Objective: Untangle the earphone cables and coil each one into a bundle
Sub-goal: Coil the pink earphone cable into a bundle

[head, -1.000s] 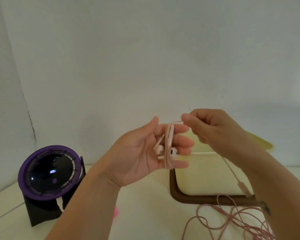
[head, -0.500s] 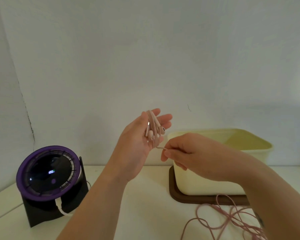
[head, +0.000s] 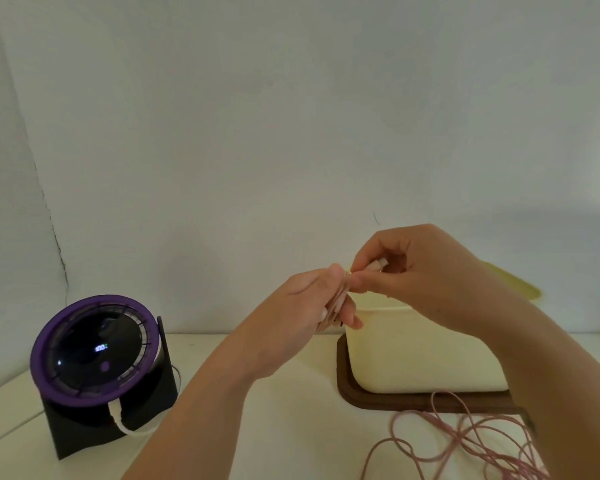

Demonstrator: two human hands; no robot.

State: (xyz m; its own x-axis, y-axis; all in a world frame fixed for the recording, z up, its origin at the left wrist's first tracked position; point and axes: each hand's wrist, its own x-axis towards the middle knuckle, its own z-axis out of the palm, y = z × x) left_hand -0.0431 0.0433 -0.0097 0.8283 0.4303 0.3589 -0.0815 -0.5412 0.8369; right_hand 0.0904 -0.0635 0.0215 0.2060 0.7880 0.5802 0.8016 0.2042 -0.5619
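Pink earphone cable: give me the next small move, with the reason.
Probably draw the strand pinched by the right hand in a further turn round the bundle held in the left hand: the two hands meet at the bundle, and loose pink cable lies uncoiled on the table.

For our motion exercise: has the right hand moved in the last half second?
Yes: against the cream tub, the right hand rose from before its wall to above its rim.

A pale surface (head: 291,427) is shown. A purple-ringed device (head: 94,358) on a black stand is set at its left, a brown tray (head: 361,400) at its right, and loose pink cable (head: 492,445) is spread just before the tray.
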